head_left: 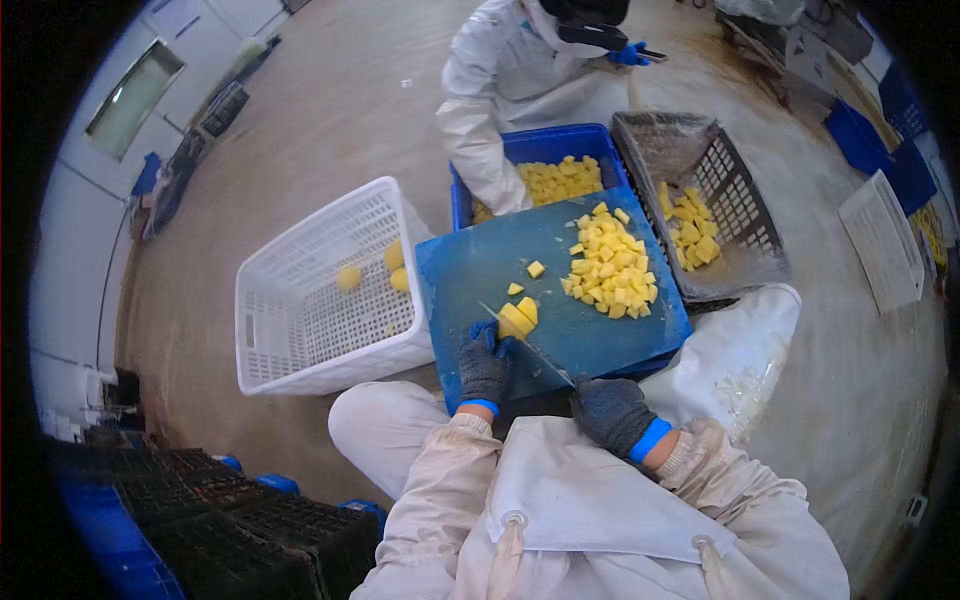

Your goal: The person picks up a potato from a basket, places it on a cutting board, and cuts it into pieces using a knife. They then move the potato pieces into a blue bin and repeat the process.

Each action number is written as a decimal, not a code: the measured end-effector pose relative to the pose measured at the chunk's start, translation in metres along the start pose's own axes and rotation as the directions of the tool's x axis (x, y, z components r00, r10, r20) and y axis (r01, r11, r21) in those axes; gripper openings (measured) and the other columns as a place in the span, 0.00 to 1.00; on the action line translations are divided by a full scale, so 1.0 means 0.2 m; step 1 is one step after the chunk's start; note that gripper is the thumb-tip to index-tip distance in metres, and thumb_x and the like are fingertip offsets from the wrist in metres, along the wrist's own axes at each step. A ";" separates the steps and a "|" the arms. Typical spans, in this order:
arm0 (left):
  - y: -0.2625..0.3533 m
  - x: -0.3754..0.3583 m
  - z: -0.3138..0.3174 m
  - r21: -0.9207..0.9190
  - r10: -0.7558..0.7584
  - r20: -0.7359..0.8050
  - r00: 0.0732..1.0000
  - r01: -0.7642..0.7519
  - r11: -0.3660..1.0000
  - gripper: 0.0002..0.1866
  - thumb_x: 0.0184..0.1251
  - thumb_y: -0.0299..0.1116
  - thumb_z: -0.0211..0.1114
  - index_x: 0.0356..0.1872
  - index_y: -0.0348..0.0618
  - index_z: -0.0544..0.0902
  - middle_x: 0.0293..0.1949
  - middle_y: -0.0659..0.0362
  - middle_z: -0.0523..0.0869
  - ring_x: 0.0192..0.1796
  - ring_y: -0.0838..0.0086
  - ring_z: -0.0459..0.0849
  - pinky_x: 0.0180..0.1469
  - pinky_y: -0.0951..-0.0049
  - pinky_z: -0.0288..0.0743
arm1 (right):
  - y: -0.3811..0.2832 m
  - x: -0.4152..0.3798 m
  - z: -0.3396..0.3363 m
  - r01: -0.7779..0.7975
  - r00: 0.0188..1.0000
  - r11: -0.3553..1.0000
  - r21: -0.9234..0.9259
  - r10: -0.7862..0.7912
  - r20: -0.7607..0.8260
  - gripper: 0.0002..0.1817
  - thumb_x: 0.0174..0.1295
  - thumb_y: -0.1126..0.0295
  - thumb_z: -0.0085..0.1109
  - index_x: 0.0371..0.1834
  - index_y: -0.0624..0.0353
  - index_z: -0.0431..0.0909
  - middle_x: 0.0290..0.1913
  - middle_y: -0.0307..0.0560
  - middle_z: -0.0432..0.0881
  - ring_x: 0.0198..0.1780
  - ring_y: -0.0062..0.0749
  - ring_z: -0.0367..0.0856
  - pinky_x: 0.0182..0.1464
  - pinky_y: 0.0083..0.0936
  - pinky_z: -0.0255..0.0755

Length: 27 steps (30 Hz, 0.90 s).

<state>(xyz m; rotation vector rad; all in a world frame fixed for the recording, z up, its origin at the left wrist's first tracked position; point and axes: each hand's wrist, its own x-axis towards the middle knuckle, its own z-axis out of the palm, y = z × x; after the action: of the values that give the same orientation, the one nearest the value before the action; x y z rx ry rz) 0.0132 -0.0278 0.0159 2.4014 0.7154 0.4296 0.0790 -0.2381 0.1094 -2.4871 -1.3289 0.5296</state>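
Observation:
My right hand, in a grey glove, is closed round the handle of a knife at the near edge of the blue board. The blade points up and left across the board, beside a cut yellow piece. My left hand, gloved in grey with blue fingertips, is bent against the near side of that piece and holds it. Two small yellow pieces lie just beyond. A pile of yellow cubes covers the board's right part.
A white crate at the left holds several whole yellow pieces. Behind the board, a co-worker reaches into a blue bin of yellow chunks. The dark lined crate at the right holds more pieces.

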 end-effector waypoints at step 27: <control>-0.03 0.00 0.02 0.009 0.032 -0.012 0.999 -0.032 0.999 0.20 0.56 0.38 0.64 0.49 0.40 0.77 0.48 0.46 0.77 0.52 0.51 0.73 0.56 0.57 0.65 | 0.03 0.01 -0.01 -0.040 0.999 0.990 0.139 0.039 0.011 0.18 0.58 0.60 0.50 0.38 0.67 0.76 0.21 0.57 0.79 0.25 0.51 0.79 0.28 0.45 0.70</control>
<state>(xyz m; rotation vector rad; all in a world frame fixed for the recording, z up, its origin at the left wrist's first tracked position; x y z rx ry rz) 0.0116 -0.0255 0.0085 2.4237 0.6858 0.4552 0.0860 -0.2410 0.1091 -2.4043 -1.2049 0.6203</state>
